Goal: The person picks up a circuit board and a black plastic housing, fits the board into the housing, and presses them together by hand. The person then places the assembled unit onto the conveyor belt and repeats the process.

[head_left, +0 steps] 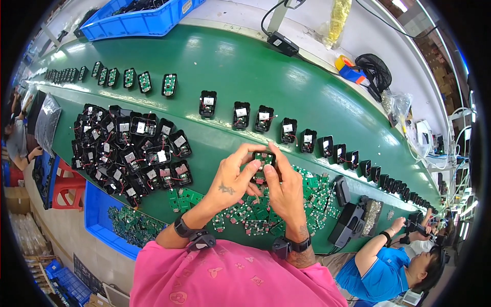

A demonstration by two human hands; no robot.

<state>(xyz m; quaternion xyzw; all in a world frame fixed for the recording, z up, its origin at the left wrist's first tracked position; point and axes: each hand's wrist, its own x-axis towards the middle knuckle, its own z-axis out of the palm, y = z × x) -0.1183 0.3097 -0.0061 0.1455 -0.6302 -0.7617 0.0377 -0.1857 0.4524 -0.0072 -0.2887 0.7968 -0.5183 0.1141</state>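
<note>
Between my two hands is a small black plastic housing with a green circuit board (262, 159) in its open top. My left hand (232, 176) grips its left side, thumb on the board. My right hand (285, 185) closes round the right side, its thumb also pressing at the board. Below and around my hands lies a loose spread of green circuit boards (255, 212). Left of them is a heap of black housings (123, 148) with white or pink blocks and thin red wires inside. Any wires in the held housing are hidden.
A row of black housings (264, 117) runs along the green bench (215, 56); those at left (169, 84) carry boards. A blue bin of boards (97, 204) stands lower left, a blue crate (138, 23) at the back. A soldering station (348, 222) and a person in blue (378, 271) are at right.
</note>
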